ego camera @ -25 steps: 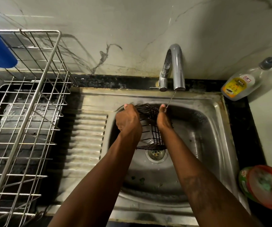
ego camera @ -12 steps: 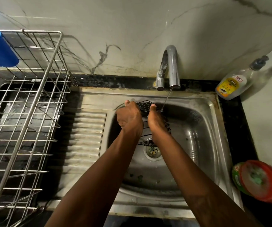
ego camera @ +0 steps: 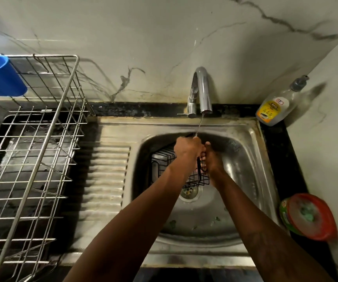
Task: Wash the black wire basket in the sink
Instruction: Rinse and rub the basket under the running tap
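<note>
The left hand (ego camera: 188, 151) is curled over the top edge of the black wire basket (ego camera: 164, 166), and the right hand (ego camera: 212, 160) is closed round the wires at its right side, the two hands touching each other above it. Both grasp the basket and hold it tilted inside the stainless steel sink bowl (ego camera: 247, 165), raised off the bottom and just above the round drain strainer (ego camera: 188, 193). The grip seems chosen to bring the top wires under the thin stream of water (ego camera: 199, 125) that falls from the curved chrome tap (ego camera: 202, 88) and lands at the left knuckles, with run-off dropping straight to the drain. The bowl walls stand near the basket at back and left, so turning it looks tight there; to the right and front the bowl is more open. Left of the bowl lies the ridged steel drainboard (ego camera: 107, 176), then a steel wire dish rack (ego camera: 31, 143) with a blue plastic cup (ego camera: 1, 77) hooked on its rim. On the black table (ego camera: 280, 159) to the right stand a clear pump bottle with a yellow label (ego camera: 273, 107) and a round red-lidded tub (ego camera: 308, 216), both near the sink edge.
</note>
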A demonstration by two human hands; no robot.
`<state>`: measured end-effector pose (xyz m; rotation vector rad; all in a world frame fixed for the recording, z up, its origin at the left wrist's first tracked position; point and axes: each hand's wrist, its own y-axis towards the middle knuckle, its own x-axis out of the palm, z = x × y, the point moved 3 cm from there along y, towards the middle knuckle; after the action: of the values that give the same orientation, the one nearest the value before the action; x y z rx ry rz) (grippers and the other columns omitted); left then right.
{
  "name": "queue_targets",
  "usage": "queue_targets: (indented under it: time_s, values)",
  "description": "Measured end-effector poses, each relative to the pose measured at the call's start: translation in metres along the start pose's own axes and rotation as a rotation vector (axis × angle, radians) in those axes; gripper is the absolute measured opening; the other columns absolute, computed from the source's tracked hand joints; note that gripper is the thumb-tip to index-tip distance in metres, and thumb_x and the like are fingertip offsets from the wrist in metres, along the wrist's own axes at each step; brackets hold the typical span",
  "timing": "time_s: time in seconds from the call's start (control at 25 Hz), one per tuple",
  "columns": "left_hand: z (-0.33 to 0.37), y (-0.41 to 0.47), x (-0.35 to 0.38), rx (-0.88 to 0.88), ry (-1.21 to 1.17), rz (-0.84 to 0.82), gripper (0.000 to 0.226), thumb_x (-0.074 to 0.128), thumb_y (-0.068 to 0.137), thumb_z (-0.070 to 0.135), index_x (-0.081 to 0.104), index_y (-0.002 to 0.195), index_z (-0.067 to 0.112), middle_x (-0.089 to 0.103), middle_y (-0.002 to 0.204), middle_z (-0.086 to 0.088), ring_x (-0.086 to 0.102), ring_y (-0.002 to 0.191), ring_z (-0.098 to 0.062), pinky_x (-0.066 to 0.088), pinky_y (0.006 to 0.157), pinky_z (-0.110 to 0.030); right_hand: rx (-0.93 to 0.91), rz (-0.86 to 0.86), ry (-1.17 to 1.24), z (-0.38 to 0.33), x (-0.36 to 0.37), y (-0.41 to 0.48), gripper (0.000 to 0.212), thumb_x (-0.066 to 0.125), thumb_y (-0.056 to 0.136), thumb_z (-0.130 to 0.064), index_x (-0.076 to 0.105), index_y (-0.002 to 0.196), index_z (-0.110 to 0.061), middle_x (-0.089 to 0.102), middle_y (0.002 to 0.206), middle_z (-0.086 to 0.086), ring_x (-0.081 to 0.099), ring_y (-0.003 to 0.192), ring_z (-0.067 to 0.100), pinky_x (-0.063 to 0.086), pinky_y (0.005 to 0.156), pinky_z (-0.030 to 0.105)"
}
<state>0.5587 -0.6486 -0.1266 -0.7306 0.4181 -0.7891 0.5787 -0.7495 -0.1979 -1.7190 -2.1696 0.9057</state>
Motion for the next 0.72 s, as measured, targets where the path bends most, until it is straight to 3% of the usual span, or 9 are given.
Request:
queue_targets:
  time_s: [0.2,0.32,0.4,0.48,0.56,0.64,0.72]
  values:
    - [-0.003,0.000,0.018,-0.082,-0.008,-0.239,0.018,0.052,0.100,0.008,0.066,0.110,0.004,0.075,0.097,-0.013,0.075,0.086,-0.023,0.062,0.086,-0.042,-0.111,-0.034,0.108,0.002,-0.024,0.006,0.073,0.020,0.098,-0.073,0.070,0.120,-0.024,0.072,0.115,-0.001,0.062,0.110,0.014,0.046,0.090,0.035]
    - [0.002,0.005,0.013,-0.073,-0.038,-0.270,0.020,0.050,0.103,0.008,0.066,0.115,0.003,0.073,0.104,-0.011,0.072,0.092,-0.020,0.060,0.088,-0.036,-0.064,-0.100,-0.035,0.010,-0.032,0.023,0.086,0.041,0.078,-0.091,0.059,0.134,-0.027,0.063,0.129,-0.005,0.059,0.116,0.019,0.053,0.083,0.038]
    - [-0.002,0.016,0.002,-0.084,-0.023,-0.243,0.020,0.049,0.103,0.007,0.064,0.116,0.004,0.072,0.106,-0.011,0.070,0.101,-0.020,0.058,0.092,-0.034,0.021,-0.039,-0.154,0.033,-0.041,0.049,0.097,0.058,0.068,-0.091,0.053,0.139,-0.026,0.059,0.130,-0.005,0.061,0.114,0.023,0.058,0.081,0.044]
    - [-0.006,0.026,-0.011,-0.095,0.000,-0.201,0.019,0.052,0.102,0.006,0.064,0.117,0.003,0.070,0.114,-0.013,0.069,0.107,-0.022,0.057,0.095,-0.036,0.099,0.030,-0.183,0.052,-0.047,0.069,0.067,0.064,0.083,-0.071,0.059,0.128,-0.021,0.065,0.117,0.005,0.067,0.092,0.024,0.059,0.071,0.040]
    - [-0.011,0.034,-0.020,-0.118,0.008,-0.184,0.024,0.049,0.104,0.006,0.061,0.124,0.000,0.067,0.124,-0.018,0.067,0.114,-0.025,0.054,0.101,-0.038,0.154,0.062,-0.197,0.064,-0.050,0.084,0.036,0.055,0.098,-0.049,0.060,0.119,-0.019,0.065,0.103,0.014,0.065,0.075,0.026,0.053,0.060,0.035]
    - [-0.017,0.039,-0.025,-0.147,0.012,-0.180,0.031,0.042,0.107,0.007,0.055,0.134,-0.003,0.063,0.132,-0.019,0.062,0.124,-0.026,0.049,0.107,-0.039,0.192,0.110,-0.237,0.074,-0.053,0.095,0.044,0.051,0.096,-0.046,0.061,0.124,-0.013,0.067,0.111,0.018,0.068,0.093,0.037,0.054,0.076,0.042]
    - [-0.019,0.045,-0.024,-0.146,0.029,-0.177,0.030,0.045,0.106,0.006,0.056,0.132,-0.004,0.063,0.131,-0.020,0.063,0.122,-0.027,0.052,0.104,-0.037,0.196,0.123,-0.293,0.073,-0.054,0.097,0.058,0.050,0.086,-0.048,0.061,0.127,-0.009,0.066,0.118,0.019,0.064,0.104,0.038,0.048,0.087,0.042]
